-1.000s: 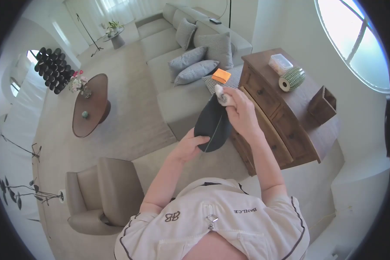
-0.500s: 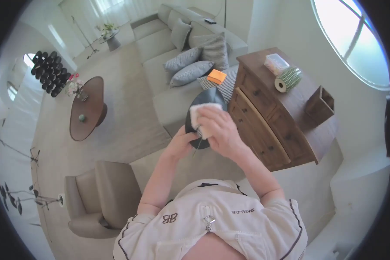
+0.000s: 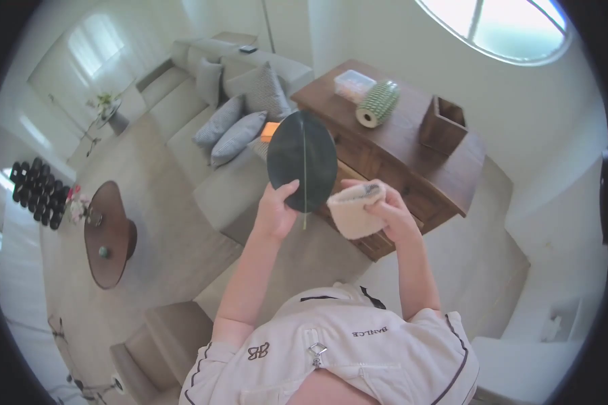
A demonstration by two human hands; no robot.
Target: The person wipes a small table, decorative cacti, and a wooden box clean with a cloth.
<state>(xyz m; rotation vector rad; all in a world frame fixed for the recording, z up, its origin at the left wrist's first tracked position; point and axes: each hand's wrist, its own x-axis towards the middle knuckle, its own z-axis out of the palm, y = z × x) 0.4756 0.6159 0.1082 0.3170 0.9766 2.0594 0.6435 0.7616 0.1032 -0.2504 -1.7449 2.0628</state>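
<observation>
A large dark green oval leaf [image 3: 301,152] with a pale midrib and short stem is held up in front of me. My left hand [image 3: 277,210] grips its lower left edge, the thumb lying on its face. Off to the right of the leaf, apart from it, a folded white cloth [image 3: 355,210] is pinched in my right hand [image 3: 393,214]. Behind the leaf, part of an orange folded cloth [image 3: 269,131] shows on the sofa side; the leaf hides the rest.
A wooden dresser [image 3: 446,179] stands ahead on the right, bearing a clear plastic box [image 3: 353,86], a green ribbed roll [image 3: 378,104] and a wooden box [image 3: 443,125]. Beyond are a grey sofa [image 3: 182,135] with cushions, a brown coffee table [image 3: 108,223] and an armchair [image 3: 175,337].
My right hand has drawn the white cloth off the leaf and away to the right. The leaf now faces me upright and fully shown. My view has turned to the right.
</observation>
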